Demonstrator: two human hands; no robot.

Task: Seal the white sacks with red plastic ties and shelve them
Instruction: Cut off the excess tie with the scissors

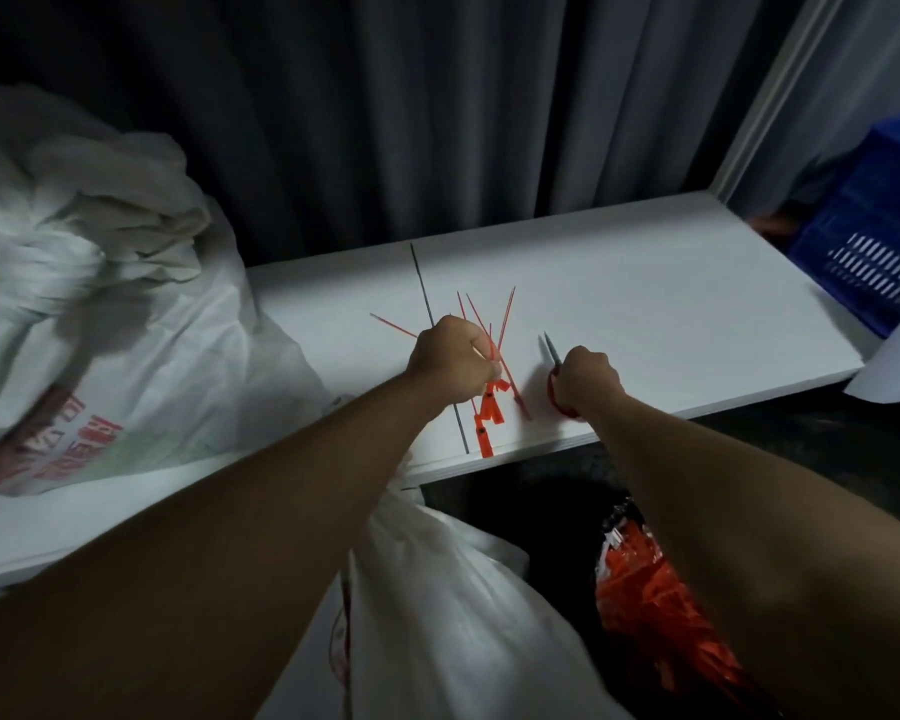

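Several red plastic ties (489,407) lie fanned out on the white shelf board (671,314). My left hand (453,363) is curled over them and pinches one tie between thumb and fingers. My right hand (585,374) grips red-handled scissors (554,366), whose grey blades point away on the board. A white sack (100,283) with red and green print lies on the shelf at the left, its mouth bunched. A second white sack (453,615) stands below the shelf edge, between my forearms.
A bag of red plastic pieces (645,589) sits on the dark floor below my right arm. A blue slotted crate (868,236) stands at the far right. Dark curtains (385,122) hang behind the shelf. A thin grey seam crosses the board.
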